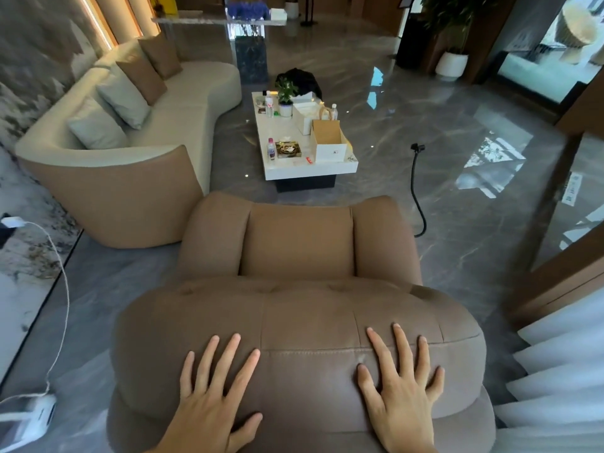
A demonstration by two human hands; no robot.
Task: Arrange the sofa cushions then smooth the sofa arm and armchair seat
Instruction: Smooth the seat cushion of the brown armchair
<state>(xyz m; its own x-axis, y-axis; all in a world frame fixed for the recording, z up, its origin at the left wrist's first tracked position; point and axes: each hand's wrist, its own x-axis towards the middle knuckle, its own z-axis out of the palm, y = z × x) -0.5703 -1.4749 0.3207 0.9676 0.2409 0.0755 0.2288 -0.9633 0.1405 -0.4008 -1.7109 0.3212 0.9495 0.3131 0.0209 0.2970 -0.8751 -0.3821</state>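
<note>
I stand behind a tan armchair [299, 243] and look down over its padded backrest [294, 315]. My left hand [212, 390] lies flat on the backrest's top, fingers spread, holding nothing. My right hand [397, 384] rests flat beside it on the right, fingers also apart. The armchair seat [299, 240] is bare beyond the backrest. To the left stands a curved cream sofa [183, 109] with a tan outer arm [130, 197]. Two pale cushions [122, 99] and two tan cushions [143, 75] lean in a row along its back.
A white coffee table [307, 170] ahead carries bottles, a small plant, a tray and open boxes. A black hose [416, 191] rises from the glossy grey floor on the right. A white cable [60, 276] and charger lie at the left. White slats [555, 371] stand at the right.
</note>
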